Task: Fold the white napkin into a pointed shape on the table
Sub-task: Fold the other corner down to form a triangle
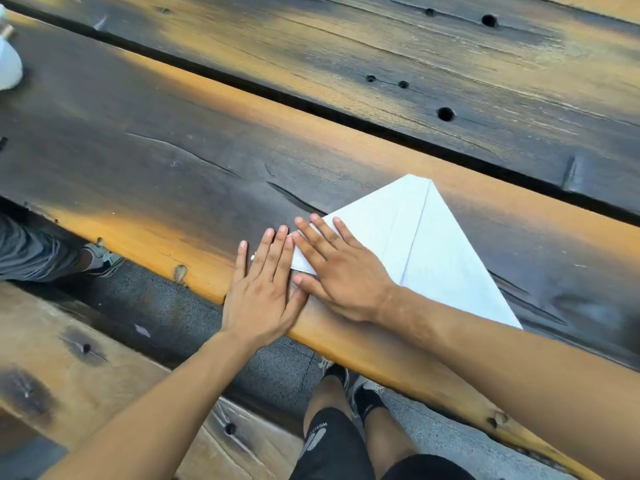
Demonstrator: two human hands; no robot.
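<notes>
Pressed flat, fingers spread and open, gripping nothing: right hand (341, 271) palm-down on the near-left corner of the white napkin (433, 251), pinning it to the dark, scorched-looking plank of the table (173, 168). Alongside and touching at the fingers, left hand (265, 289), likewise flat and open, mostly on bare wood at the plank's near edge, fingertips just reaching the paper's left end. Already folded to a peak, with a long crease running from the far tip down toward the near edge, and lying up and to the right of both palms; long axis running away from the body, slightly rightward. Nearer to the bulk of the sheet: right hand, hence likely the one to sweep the crease or lift the next flap, left hand better placed to anchor the corner.

Hidden beneath the two palms: the napkin's left corner and whatever fold sits there, so impossible to say how many layers lie under the fingers. Near-right corner cut off behind the right forearm. Blurred at far left edge: a white object (8, 64), unidentifiable. Below the table: bench (69, 341), pavement, the person's own legs and shoes, plus a second person's foot (104, 259) at left.
</notes>
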